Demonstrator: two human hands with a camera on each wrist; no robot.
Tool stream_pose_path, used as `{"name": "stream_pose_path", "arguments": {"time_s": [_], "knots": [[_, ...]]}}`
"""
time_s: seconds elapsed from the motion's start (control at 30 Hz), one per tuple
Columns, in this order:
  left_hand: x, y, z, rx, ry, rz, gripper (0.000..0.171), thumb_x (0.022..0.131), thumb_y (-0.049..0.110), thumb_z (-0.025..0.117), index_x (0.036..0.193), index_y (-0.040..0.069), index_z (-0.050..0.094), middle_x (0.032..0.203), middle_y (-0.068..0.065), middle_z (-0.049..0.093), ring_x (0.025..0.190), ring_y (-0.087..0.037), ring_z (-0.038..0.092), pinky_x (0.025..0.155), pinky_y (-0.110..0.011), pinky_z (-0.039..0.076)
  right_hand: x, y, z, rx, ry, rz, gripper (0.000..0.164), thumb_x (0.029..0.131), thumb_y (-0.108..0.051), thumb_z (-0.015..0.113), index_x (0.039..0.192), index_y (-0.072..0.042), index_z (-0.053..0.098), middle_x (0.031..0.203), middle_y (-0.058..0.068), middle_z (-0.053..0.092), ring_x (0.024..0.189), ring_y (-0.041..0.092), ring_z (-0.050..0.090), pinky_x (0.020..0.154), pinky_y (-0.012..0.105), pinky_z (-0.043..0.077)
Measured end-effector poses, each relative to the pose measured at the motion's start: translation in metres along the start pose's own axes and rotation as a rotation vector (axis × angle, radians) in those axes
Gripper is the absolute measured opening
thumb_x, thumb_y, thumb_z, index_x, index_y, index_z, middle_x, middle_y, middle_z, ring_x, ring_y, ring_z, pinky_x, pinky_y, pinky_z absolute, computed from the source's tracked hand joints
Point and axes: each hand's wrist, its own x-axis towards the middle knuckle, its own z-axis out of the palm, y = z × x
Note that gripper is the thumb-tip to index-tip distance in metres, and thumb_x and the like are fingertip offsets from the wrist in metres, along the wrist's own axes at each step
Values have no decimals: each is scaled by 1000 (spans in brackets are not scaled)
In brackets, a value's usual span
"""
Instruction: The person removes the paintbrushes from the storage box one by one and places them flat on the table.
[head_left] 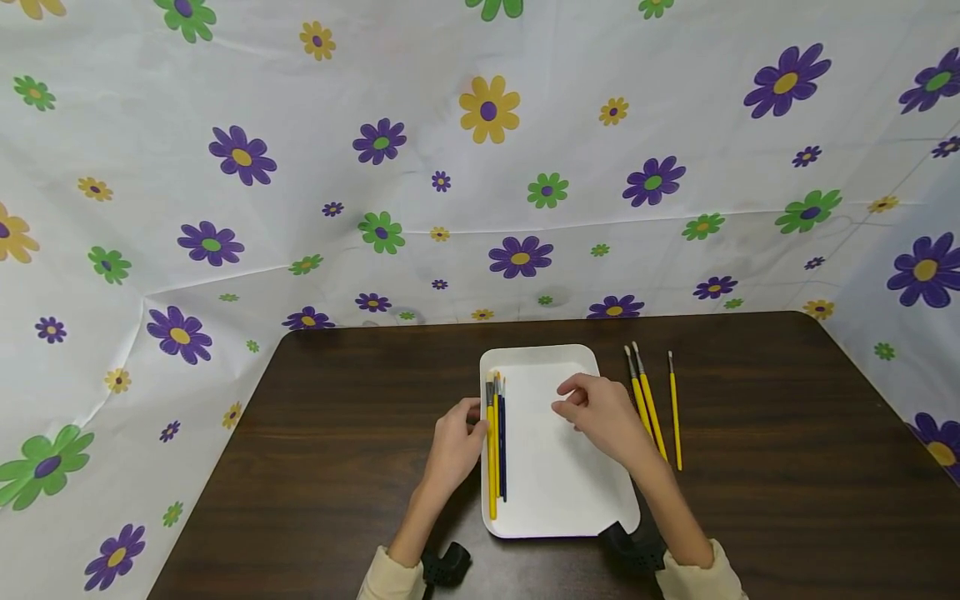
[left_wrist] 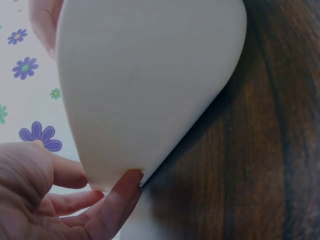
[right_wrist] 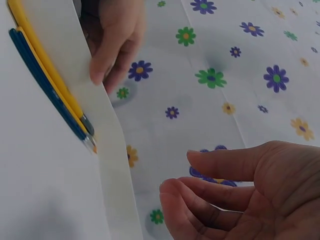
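White tray [head_left: 562,500] holds brushes [head_left: 492,458]; left hand [head_left: 455,442] pinches tray edge; right hand [head_left: 602,418] above tray, thumb and fingers apart.

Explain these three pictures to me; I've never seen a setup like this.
There is no machine here: a person works with a bare left hand and right hand. The wide picture is taken from the head, looking forward and down; the other two are taken from the left and right wrists.

On the dark brown table lies a white tray, with yellow and dark blue brushes along its left side. Three yellow brushes lie to its right.

The left hand holds the tray's left edge. The right hand, above the tray, holds nothing.
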Motion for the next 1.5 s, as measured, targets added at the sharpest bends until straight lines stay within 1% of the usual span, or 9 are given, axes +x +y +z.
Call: {"name": "stream_pose_path", "arguments": {"time_s": [0.07,0.13,0.3,0.37,0.53,0.73,0.9,1.2,1.5], "knots": [[0,0,0,4,1,-1,32,100,4,63,131,-6,63,109,-18,70,81,-21,69,69,-35,59,0,-2,6,2,7,7,24,94,-9,75,110,7,70,79,4,67,66,25,66,58,32,49],[0,0,-1,5,4,7,32,100,3,62,131,-6,63,109,-19,70,81,-21,69,68,-35,59,1,-4,12,10,20,16,25,93,-9,76,112,7,70,84,6,68,72,24,67,61,33,53],[0,0,-1,7,5,11,32,99,3,62,130,-7,63,108,-19,70,80,-21,68,67,-34,59,4,-5,31,72,34,43,31,91,-7,77,116,8,68,103,16,71,92,28,69,74,38,59],[0,0,0,6,0,3,32,100,3,62,130,-7,63,108,-19,69,80,-21,68,68,-34,59,5,-4,39,105,25,56,33,90,-5,76,118,9,67,107,20,70,95,31,70,77,40,60],[0,0,0,-3,-10,-2,32,99,3,63,130,-7,63,108,-19,69,78,-21,67,68,-35,60,6,-1,55,154,8,75,36,88,-2,77,120,10,66,109,20,70,96,31,71,78,41,60],[0,0,-1,3,-6,8,32,100,3,63,129,-7,63,109,-19,69,81,-22,68,71,-35,61,6,-2,68,174,-20,91,41,86,-1,77,123,10,64,106,19,69,94,30,70,76,40,60],[1,-1,-1,11,0,21,31,99,2,64,128,-7,63,109,-19,69,83,-23,69,72,-36,61,6,-1,79,181,-56,95,46,85,-1,78,126,11,61,107,18,68,93,29,71,78,41,60],[0,0,-1,9,1,31,30,98,-1,65,127,-8,63,106,-21,70,82,-25,68,67,-36,59,7,2,95,153,-105,72,57,80,-1,81,129,14,57,111,19,65,92,27,68,81,43,58],[1,-1,0,27,7,27,30,98,0,65,126,-8,64,106,-20,70,83,-26,69,68,-38,60,6,3,101,121,-98,44,54,79,2,81,126,14,58,106,18,63,91,28,65,81,43,58]]}}
